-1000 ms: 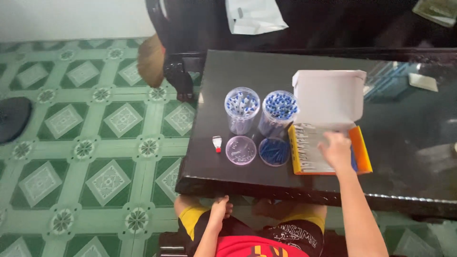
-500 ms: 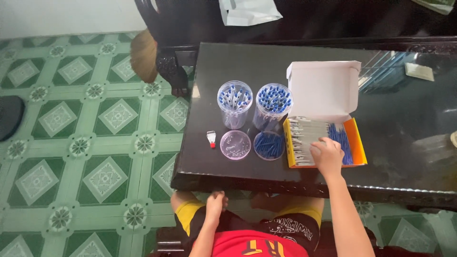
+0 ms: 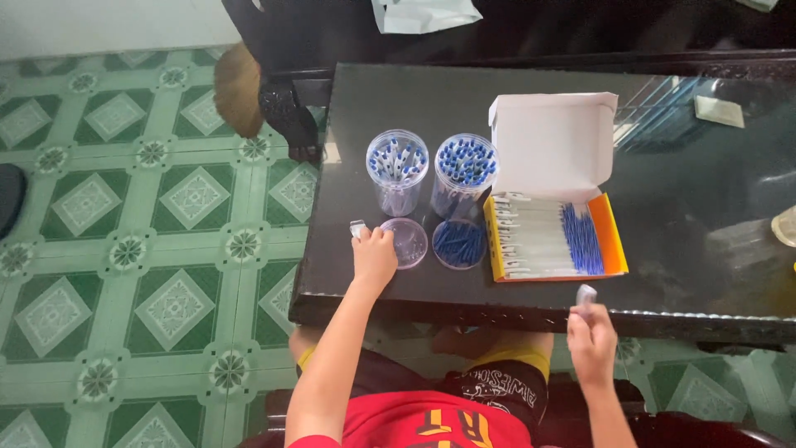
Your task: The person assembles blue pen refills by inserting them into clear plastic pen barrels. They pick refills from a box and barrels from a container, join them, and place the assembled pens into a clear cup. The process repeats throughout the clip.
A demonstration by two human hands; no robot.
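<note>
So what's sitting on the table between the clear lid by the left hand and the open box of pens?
In the head view, one thing: a round lid filled with blue pen caps.

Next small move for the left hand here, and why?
Probably close the left hand on the small white piece: its fingertips are already at it, beside the clear lid. The right hand is already busy, pinching a similar small pale piece near the table edge.

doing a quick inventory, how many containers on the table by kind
tall clear jars of blue-capped pieces: 2
shallow round clear dishes: 2
open box of pens: 1
total: 5
</note>
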